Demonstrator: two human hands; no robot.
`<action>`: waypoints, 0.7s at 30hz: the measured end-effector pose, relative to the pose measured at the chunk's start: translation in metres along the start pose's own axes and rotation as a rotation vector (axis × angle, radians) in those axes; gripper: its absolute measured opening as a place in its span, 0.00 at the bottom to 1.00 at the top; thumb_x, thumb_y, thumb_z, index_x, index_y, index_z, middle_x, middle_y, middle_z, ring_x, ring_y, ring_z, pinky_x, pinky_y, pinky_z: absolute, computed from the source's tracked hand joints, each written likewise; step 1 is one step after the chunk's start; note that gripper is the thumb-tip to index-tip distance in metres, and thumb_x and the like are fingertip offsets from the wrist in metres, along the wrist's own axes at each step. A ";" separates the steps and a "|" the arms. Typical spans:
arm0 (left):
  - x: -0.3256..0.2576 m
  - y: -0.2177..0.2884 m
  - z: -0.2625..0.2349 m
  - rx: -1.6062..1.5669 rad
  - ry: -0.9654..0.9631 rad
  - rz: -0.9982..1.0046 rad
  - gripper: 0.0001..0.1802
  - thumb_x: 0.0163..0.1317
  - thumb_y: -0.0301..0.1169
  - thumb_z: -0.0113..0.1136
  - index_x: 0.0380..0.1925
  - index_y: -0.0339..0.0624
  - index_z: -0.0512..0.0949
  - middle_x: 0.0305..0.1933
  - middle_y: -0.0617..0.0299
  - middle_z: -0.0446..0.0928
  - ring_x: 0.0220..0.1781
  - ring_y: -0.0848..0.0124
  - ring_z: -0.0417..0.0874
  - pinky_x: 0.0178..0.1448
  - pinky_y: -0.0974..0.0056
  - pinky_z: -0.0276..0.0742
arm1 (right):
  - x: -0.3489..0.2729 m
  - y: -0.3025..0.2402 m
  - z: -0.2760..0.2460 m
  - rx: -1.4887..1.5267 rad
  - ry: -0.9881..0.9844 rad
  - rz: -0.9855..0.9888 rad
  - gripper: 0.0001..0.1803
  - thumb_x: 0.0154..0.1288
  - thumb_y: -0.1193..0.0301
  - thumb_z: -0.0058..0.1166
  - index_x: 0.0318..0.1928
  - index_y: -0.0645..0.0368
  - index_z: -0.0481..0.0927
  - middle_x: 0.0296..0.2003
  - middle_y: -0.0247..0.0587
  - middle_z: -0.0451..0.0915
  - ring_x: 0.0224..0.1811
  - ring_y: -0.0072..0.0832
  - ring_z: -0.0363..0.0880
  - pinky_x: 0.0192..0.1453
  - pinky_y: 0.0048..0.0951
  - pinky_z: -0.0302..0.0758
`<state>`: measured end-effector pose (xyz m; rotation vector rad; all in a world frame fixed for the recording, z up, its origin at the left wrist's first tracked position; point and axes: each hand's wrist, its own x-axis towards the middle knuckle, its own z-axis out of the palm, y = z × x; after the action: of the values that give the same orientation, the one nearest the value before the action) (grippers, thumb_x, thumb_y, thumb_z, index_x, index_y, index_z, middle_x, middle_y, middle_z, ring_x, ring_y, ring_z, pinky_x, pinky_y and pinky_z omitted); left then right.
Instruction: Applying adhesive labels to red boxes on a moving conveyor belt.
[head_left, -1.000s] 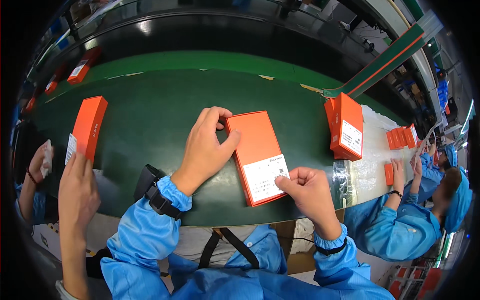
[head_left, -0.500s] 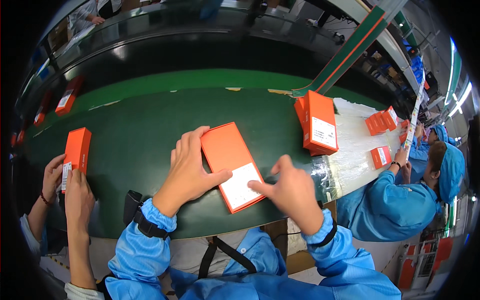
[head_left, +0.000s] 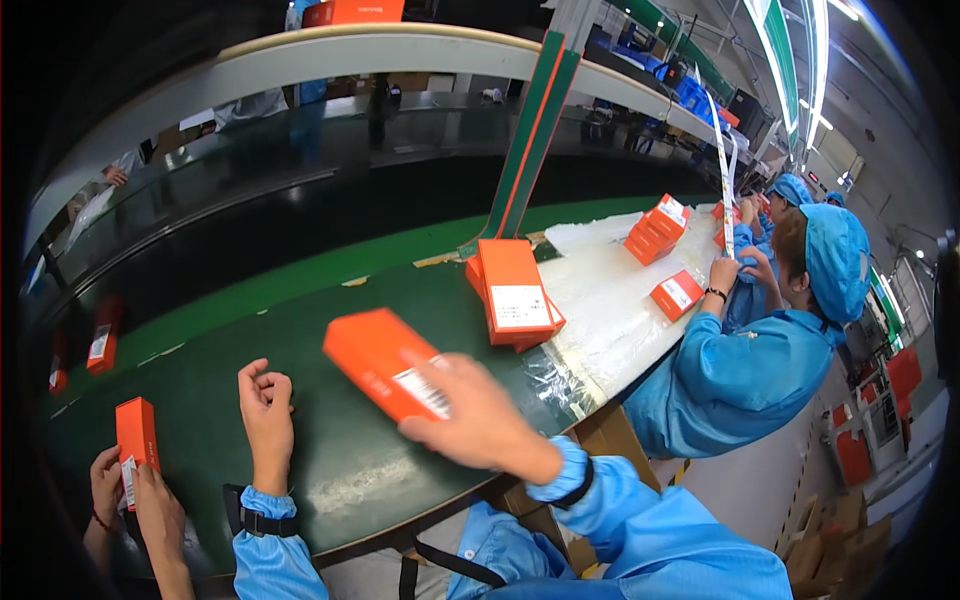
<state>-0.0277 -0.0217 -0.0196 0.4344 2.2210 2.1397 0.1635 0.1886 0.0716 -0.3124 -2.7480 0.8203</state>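
Note:
My right hand [head_left: 475,412] grips an orange box [head_left: 368,352] with a white label and lifts it, tilted, over the green work surface [head_left: 350,480]. The hand is slightly blurred and covers part of the label. To its left, my left hand [head_left: 267,415] is raised above the surface with its fingers loosely bent, slightly apart and holding nothing. Beyond my right hand, a stack of orange boxes [head_left: 515,290] rests by the green post, its top box label side up.
A co-worker's hands [head_left: 150,505] hold another orange box [head_left: 137,445] at the left. Small orange boxes [head_left: 655,230] sit on the pale sheet at right, near a co-worker in blue [head_left: 740,370]. A green post [head_left: 530,150] rises behind the stack; a dark conveyor [head_left: 300,220] runs beyond.
The orange box, which lay flat between both hands, is now lifted in my right hand. My left hand has let go and moved left. The view has turned to the right.

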 end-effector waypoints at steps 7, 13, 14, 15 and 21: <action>-0.010 0.004 0.003 0.259 0.068 0.153 0.18 0.59 0.26 0.64 0.50 0.37 0.76 0.39 0.60 0.78 0.34 0.74 0.77 0.42 0.67 0.79 | 0.059 0.072 -0.053 -0.440 0.482 0.155 0.41 0.55 0.53 0.68 0.68 0.58 0.73 0.58 0.65 0.75 0.61 0.60 0.73 0.65 0.55 0.71; -0.005 0.003 0.024 0.180 0.057 0.195 0.16 0.60 0.28 0.66 0.47 0.35 0.76 0.41 0.58 0.79 0.37 0.73 0.81 0.43 0.67 0.79 | 0.053 0.067 -0.035 -0.658 0.778 -0.042 0.30 0.54 0.66 0.67 0.59 0.56 0.80 0.61 0.59 0.72 0.65 0.57 0.69 0.70 0.52 0.64; -0.003 0.006 0.018 0.194 0.099 0.191 0.16 0.60 0.28 0.66 0.47 0.35 0.76 0.41 0.58 0.79 0.37 0.73 0.81 0.43 0.67 0.79 | 0.052 0.048 -0.023 -0.429 0.641 -0.152 0.27 0.55 0.67 0.67 0.57 0.56 0.81 0.60 0.57 0.73 0.65 0.55 0.70 0.69 0.51 0.66; -0.004 0.009 0.014 0.186 0.108 0.180 0.15 0.60 0.28 0.65 0.45 0.35 0.76 0.40 0.57 0.79 0.36 0.70 0.81 0.43 0.66 0.78 | 0.049 0.035 -0.010 -0.208 0.491 -0.243 0.25 0.55 0.69 0.66 0.55 0.56 0.82 0.59 0.55 0.74 0.64 0.53 0.70 0.69 0.49 0.67; 0.066 -0.006 -0.027 0.514 0.602 0.398 0.09 0.56 0.24 0.61 0.37 0.37 0.75 0.40 0.51 0.75 0.45 0.54 0.77 0.52 0.54 0.75 | 0.068 0.005 0.093 0.185 -0.022 -0.383 0.14 0.57 0.70 0.64 0.45 0.57 0.86 0.51 0.45 0.81 0.58 0.46 0.75 0.64 0.44 0.73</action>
<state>-0.0976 -0.0340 -0.0129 0.2771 3.3001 2.0272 0.0714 0.1643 0.0059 0.2533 -2.6002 0.9592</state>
